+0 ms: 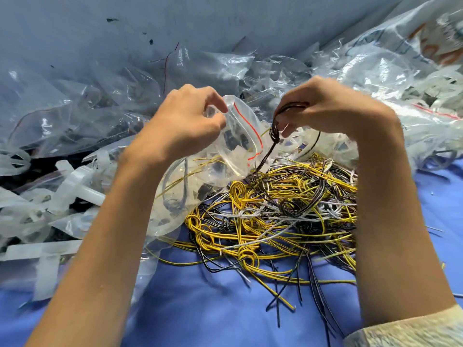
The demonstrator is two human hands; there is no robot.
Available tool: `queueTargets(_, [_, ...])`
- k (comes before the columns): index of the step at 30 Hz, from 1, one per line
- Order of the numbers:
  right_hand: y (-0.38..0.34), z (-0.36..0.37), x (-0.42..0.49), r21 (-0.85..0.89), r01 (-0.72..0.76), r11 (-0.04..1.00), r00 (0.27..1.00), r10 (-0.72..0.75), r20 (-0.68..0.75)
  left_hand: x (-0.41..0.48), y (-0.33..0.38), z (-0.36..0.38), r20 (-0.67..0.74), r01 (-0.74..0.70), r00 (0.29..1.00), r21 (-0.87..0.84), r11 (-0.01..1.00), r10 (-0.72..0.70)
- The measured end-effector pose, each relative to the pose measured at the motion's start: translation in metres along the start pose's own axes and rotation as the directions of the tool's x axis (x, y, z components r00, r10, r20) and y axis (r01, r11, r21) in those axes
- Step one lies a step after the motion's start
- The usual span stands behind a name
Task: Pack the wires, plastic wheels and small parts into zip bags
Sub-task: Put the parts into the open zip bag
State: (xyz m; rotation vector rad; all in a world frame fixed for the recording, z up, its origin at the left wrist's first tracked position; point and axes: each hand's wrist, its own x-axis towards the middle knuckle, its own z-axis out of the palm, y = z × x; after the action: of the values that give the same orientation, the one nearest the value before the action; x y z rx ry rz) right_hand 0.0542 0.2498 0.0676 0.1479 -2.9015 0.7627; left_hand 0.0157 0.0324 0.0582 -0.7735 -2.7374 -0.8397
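My left hand pinches the top edge of a small clear zip bag with a red seal line. The bag holds dark small parts and its mouth faces right. My right hand grips a knotted dark brown wire bundle just right of the bag's mouth, its tail hanging down toward the pile. Below both hands lies a tangled pile of yellow, black and white wires on the blue cloth.
Clear plastic bags are heaped along the back and left. White plastic pieces lie at the left. A large printed plastic bag rises at the right. Filled zip bags lie beside the wire pile.
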Motion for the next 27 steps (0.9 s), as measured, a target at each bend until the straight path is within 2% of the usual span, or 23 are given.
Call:
queueTargets(5, [-0.012,-0.002,-0.003,0.315,0.102,0.944,0.994,-0.085,-0.066,-0.004,0.014,0.006,0.025,-0.103,0.994,0.02,0.994,0.103])
queueTargets(8, [-0.02,-0.003,-0.003,0.37,0.172,0.913,0.984,-0.142,-0.106,-0.006,0.023,0.014,0.027,-0.147,0.989,-0.007,0.989,0.147])
queueTargets(11, [-0.025,-0.003,-0.002,0.377,0.173,0.91,0.983,-0.135,-0.125,-0.009,0.028,0.018,-0.024,-0.145,0.989,0.004,0.989,0.145])
queueTargets(17, [-0.025,0.002,0.003,0.309,0.06,0.949,0.99,-0.017,-0.141,-0.009,0.025,0.017,-0.094,-0.164,0.983,-0.044,0.985,0.159])
queueTargets(22, [-0.023,0.005,0.003,0.032,0.095,0.995,0.97,-0.086,-0.228,-0.006,0.021,0.021,-0.078,-0.141,0.988,-0.083,0.987,0.135])
queueTargets(24, [-0.025,0.006,0.004,-0.04,0.125,0.991,0.963,-0.131,-0.236,-0.006,0.02,0.022,-0.091,-0.123,0.99,-0.136,0.983,0.111])
queueTargets(27, [-0.026,0.011,0.007,-0.073,0.087,0.994,0.976,-0.1,-0.194,-0.006,0.018,0.021,-0.141,-0.106,0.987,-0.199,0.974,0.079])
